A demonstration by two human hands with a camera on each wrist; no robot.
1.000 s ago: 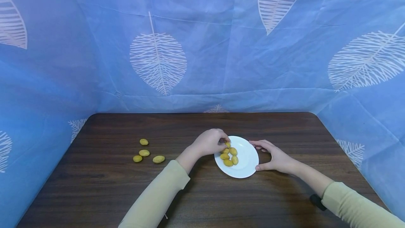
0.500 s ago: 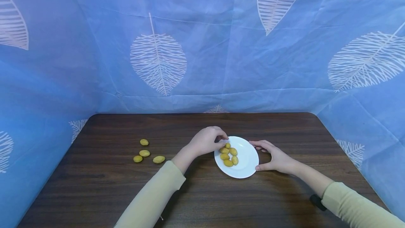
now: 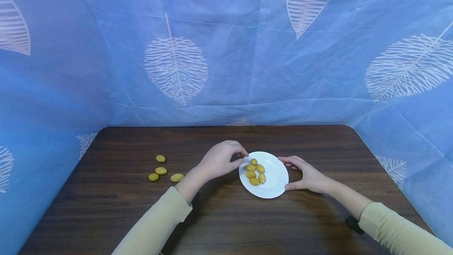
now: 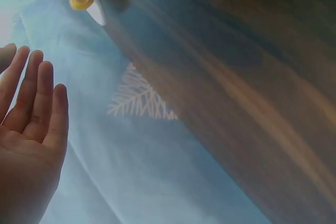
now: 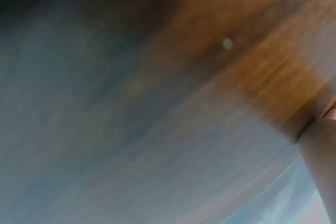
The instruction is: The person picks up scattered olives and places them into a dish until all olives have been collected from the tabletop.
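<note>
A round white plate point(image 3: 274, 180) lies on the brown table, with several small yellow oval fruits point(image 3: 254, 181) grouped on its left half. Just off the plate's left rim is my left hand point(image 3: 221, 159), its fingers loosely extended and nothing held between them. In the left wrist view, that hand point(image 4: 34, 114) has straight fingers, with the plate's edge point(image 4: 97, 11) and yellow fruits above it. My right hand point(image 3: 308, 176) holds the plate's right rim, index finger at the back and thumb at the front. Only a bit of the right hand point(image 5: 320, 156) shows in the right wrist view.
More yellow fruits point(image 3: 161, 170) lie loose on the left part of the wooden table point(image 3: 212, 227). A blue cloth with white leaf prints point(image 3: 230, 50) hangs behind and beside the table. A black band point(image 3: 354, 224) shows near the right cuff.
My left hand has let go of a fruit at the plate's upper left and drawn back leftward off the plate. The right hand has stayed at the rim.
</note>
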